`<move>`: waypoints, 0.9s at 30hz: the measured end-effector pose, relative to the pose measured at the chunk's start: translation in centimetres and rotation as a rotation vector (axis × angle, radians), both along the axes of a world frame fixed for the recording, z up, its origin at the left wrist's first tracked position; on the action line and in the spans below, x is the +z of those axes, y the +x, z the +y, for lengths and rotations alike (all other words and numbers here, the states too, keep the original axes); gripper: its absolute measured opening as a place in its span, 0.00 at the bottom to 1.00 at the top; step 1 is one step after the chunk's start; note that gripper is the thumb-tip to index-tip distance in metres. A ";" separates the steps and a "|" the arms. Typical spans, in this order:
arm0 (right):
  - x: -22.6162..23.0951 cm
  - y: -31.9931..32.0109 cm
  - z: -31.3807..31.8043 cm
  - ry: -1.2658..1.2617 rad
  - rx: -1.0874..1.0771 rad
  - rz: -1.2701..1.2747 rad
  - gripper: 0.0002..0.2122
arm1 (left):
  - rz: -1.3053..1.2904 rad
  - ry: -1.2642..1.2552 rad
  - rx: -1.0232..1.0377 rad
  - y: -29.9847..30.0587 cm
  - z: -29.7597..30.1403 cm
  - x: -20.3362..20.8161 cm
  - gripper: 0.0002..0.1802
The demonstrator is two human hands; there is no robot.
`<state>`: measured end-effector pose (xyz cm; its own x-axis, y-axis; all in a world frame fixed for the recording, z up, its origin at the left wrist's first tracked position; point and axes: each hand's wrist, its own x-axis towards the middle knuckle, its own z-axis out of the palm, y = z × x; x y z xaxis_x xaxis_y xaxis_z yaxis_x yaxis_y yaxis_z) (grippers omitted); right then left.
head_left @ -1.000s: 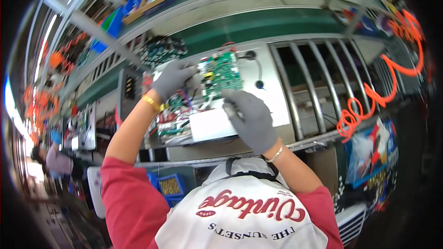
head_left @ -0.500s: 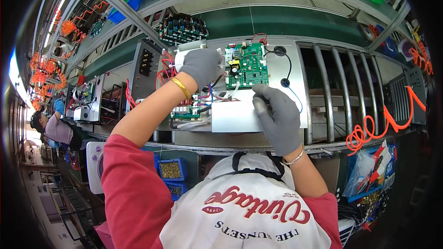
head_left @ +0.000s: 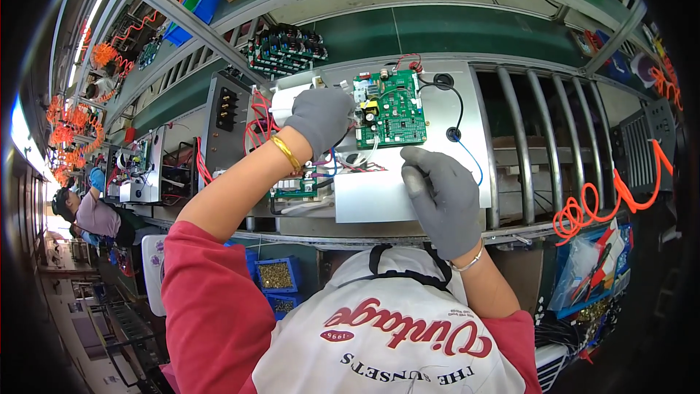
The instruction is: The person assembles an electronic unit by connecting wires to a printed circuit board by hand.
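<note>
My left hand (head_left: 321, 120), in a grey glove, reaches over the metal chassis between a white cylindrical part (head_left: 283, 104) and the left edge of a green circuit board (head_left: 392, 109). Its fingers bend downward, and their tips and whatever they hold are hidden. At the board's lower right corner is my right hand (head_left: 446, 204), also gloved, over the right end of a silver metal plate (head_left: 372, 193). Those fingers curl in towards the thumb; nothing nameable shows between them. Red, blue and white wires (head_left: 361, 163) run between the board and a smaller green board (head_left: 295, 188).
Metal rollers (head_left: 518, 146) lie right of the chassis, near an orange coiled hose (head_left: 605, 208). Stacked circuit boards (head_left: 286, 49) stand behind. Blue bins (head_left: 275, 275) of small metal parts sit below the bench edge. Another person (head_left: 95, 211) works at far left.
The whole view has shifted slightly. My left hand has moved a little towards me, uncovering more of the white cylindrical part. The right hand stays curled at the plate's end.
</note>
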<state>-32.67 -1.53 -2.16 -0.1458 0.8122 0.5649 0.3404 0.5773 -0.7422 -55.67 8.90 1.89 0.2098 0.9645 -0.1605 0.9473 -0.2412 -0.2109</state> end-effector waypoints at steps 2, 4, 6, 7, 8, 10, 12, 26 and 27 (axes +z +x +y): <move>0.0 0.2 0.0 -0.002 0.013 0.002 0.09 | 0.030 0.008 0.006 0.1 0.1 -0.1 0.09; 0.0 0.1 0.2 0.031 0.024 -0.001 0.09 | 0.040 -0.007 0.007 0.0 0.3 -0.1 0.09; 0.1 0.3 0.3 0.027 0.041 0.005 0.10 | 0.054 -0.020 0.009 0.0 0.4 -0.1 0.09; 0.1 0.4 0.3 0.027 0.054 0.011 0.10 | 0.051 -0.024 -0.006 0.0 0.5 0.0 0.09; 0.2 0.5 0.4 0.025 0.059 0.013 0.10 | 0.048 -0.028 -0.020 0.0 0.5 0.0 0.10; 0.2 0.6 0.5 0.056 0.077 -0.003 0.09 | 0.051 -0.035 -0.014 -0.1 0.6 -0.3 0.10; 0.3 0.6 0.6 0.058 0.087 -0.001 0.09 | 0.055 -0.041 -0.005 -0.1 0.7 -0.4 0.10; 0.3 0.8 0.9 0.016 0.140 -0.022 0.11 | 0.041 -0.081 -0.011 0.0 1.1 -1.3 0.09; 0.4 0.7 0.8 0.007 0.139 -0.016 0.10 | 0.037 -0.082 -0.008 -0.1 1.0 -1.4 0.09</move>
<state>-31.97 -0.69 -1.80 -0.2660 0.7793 0.5674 0.2686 0.6252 -0.7328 -55.81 9.92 0.48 0.2100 0.9462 -0.2464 0.9371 -0.2667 -0.2254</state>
